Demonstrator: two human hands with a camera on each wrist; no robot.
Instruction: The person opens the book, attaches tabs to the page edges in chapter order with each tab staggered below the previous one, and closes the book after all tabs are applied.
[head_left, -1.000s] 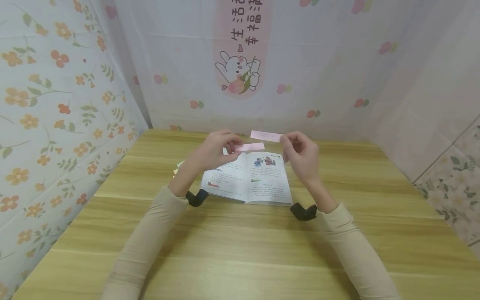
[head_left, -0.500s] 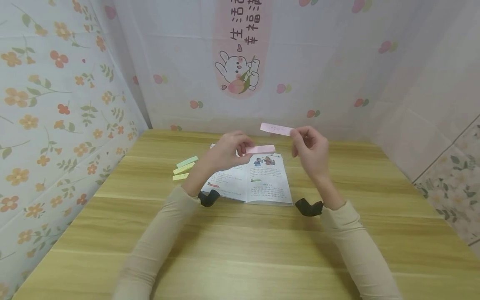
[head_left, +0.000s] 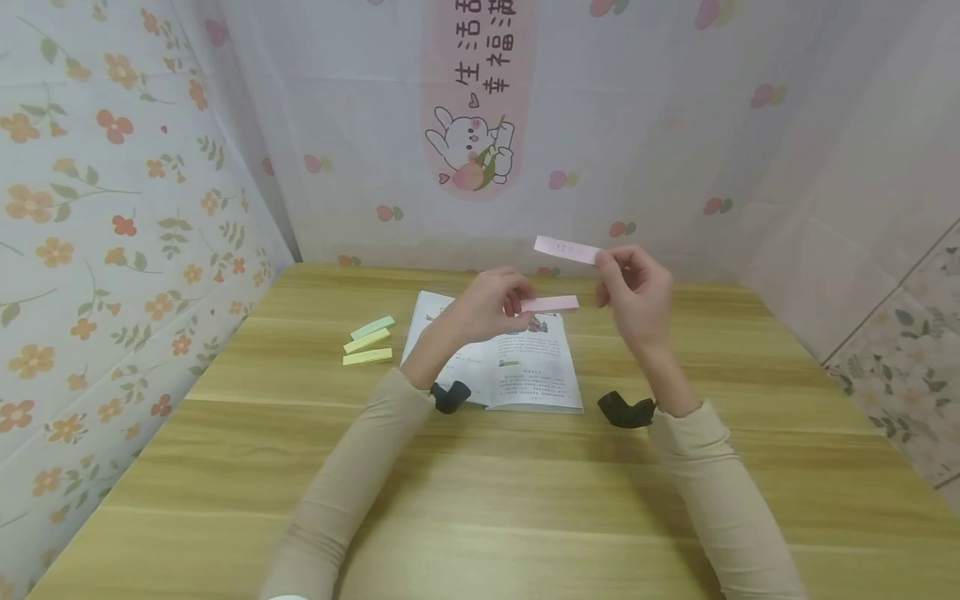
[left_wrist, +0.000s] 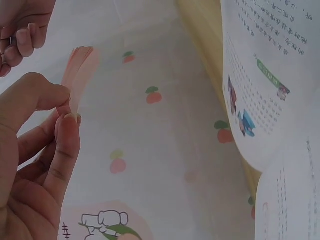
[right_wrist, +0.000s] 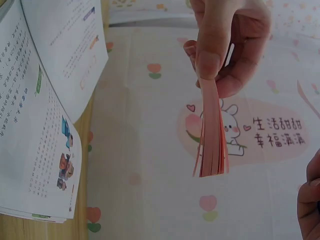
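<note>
My left hand (head_left: 487, 304) pinches one end of a pink sticky-note pad (head_left: 551, 305) above the open book (head_left: 536, 375). Several sheets fan out at the pad's free end (right_wrist: 212, 155), as the right wrist view shows. Higher and to the right, my right hand (head_left: 641, 292) holds a single pink sticky-note strip (head_left: 564, 249) between thumb and finger, apart from the pad. Faint handwriting shows on that strip. At the right edge of the right wrist view the right hand (right_wrist: 310, 200) is partly cut off, and its strip (right_wrist: 306, 98) appears nearly edge-on.
One green pad (head_left: 372, 326) and two yellow pads, the nearer yellow pad (head_left: 367, 357) lowest, lie left of the book. Below the hands is a wooden table (head_left: 495, 500). A patterned cloth (head_left: 360, 125) hangs behind it. Black wrist mounts (head_left: 628, 411) sit by the cuffs.
Both hands have moved to the right, the right hand also rising with its strip. The left forearm has shifted off the green and yellow pads, which now show fully.
</note>
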